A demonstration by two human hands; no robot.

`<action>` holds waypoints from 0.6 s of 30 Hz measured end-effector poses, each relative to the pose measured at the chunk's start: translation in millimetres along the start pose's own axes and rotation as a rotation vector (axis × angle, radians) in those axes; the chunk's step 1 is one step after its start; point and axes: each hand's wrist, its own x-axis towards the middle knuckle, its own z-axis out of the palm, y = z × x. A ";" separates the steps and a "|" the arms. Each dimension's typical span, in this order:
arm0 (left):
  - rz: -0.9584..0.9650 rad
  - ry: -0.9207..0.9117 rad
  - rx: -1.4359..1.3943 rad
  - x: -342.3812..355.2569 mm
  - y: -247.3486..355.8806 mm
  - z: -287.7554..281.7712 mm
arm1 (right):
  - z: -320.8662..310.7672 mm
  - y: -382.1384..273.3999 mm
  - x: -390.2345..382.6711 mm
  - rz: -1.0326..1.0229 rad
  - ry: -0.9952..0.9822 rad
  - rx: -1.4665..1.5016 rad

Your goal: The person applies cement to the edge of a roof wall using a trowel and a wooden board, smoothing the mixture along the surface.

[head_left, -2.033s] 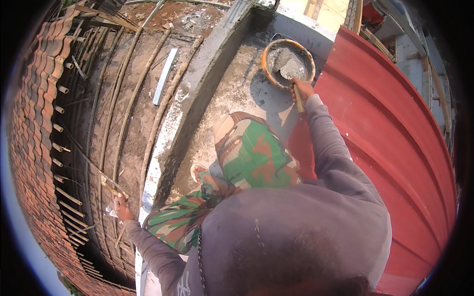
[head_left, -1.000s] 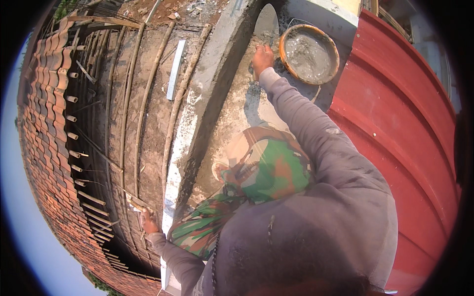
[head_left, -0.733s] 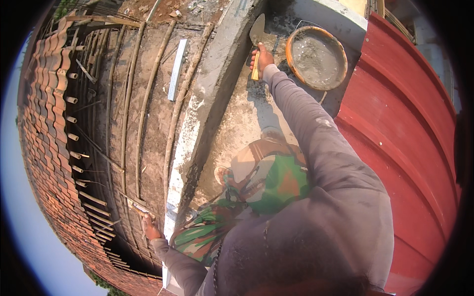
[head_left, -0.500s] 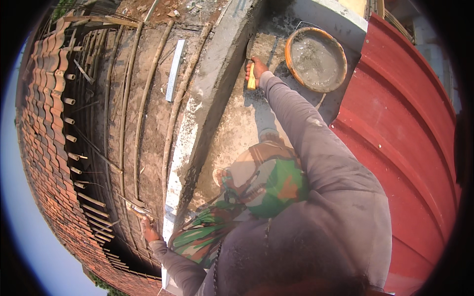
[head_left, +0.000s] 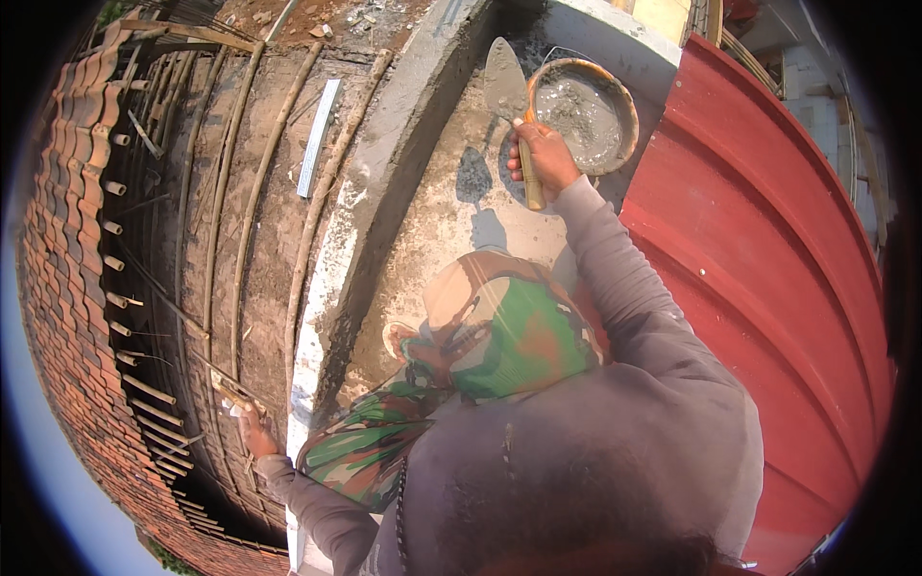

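Note:
My right hand (head_left: 545, 160) is closed round the wooden handle of a trowel (head_left: 504, 79). Its pointed grey blade is directed away from me, just left of an orange-rimmed bucket (head_left: 629, 120) filled with wet grey mortar (head_left: 581, 108). At the lower left, beyond the low wall, my left hand (head_left: 256, 434) grips a thin, flat, pale-brown piece (head_left: 235, 392). That piece shows almost edge-on, so its kind is unclear. Between my arms, camouflage cloth (head_left: 519, 336) covers part of the view.
A low wall (head_left: 360, 221), partly coated with grey mortar, runs between my arms. Left of it are bamboo poles (head_left: 264, 178), a pale metal strip (head_left: 319, 139) and a tiled roof edge (head_left: 72, 221). Red metal roofing (head_left: 749, 269) slopes along the right.
My right hand has moved from beside the wall rightward and closer to me, next to the bucket. The trowel blade now shows fully. My left hand still grips the flat piece.

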 end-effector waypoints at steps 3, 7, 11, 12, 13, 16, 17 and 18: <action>0.005 -0.016 -0.072 -4.1 -8.4 -1.7 | -69.3 -6.8 -26.9 -0.036 0.272 -0.542; 0.014 -0.050 -0.227 10.8 -21.9 -7.0 | -164.9 39.3 42.4 -0.264 0.521 -1.480; 0.045 -0.029 -0.238 11.5 -12.8 -1.5 | -153.2 22.3 51.8 0.051 0.285 -0.855; 0.091 -0.055 -0.175 11.3 -18.2 -8.2 | -142.8 15.6 34.8 0.202 0.201 -0.533; 0.137 -0.083 -0.117 12.5 -22.9 -8.5 | -140.2 16.6 22.6 0.163 0.184 -0.444; 0.204 -0.009 0.020 14.2 -34.4 -13.3 | -122.4 19.4 -16.4 0.147 0.236 -0.184; 0.153 -0.002 -0.047 12.2 -36.9 -14.5 | -118.7 21.5 -18.6 0.080 0.251 -0.193; 0.106 0.002 -0.112 7.6 -35.7 -12.8 | -115.4 22.3 -20.9 0.062 0.265 -0.171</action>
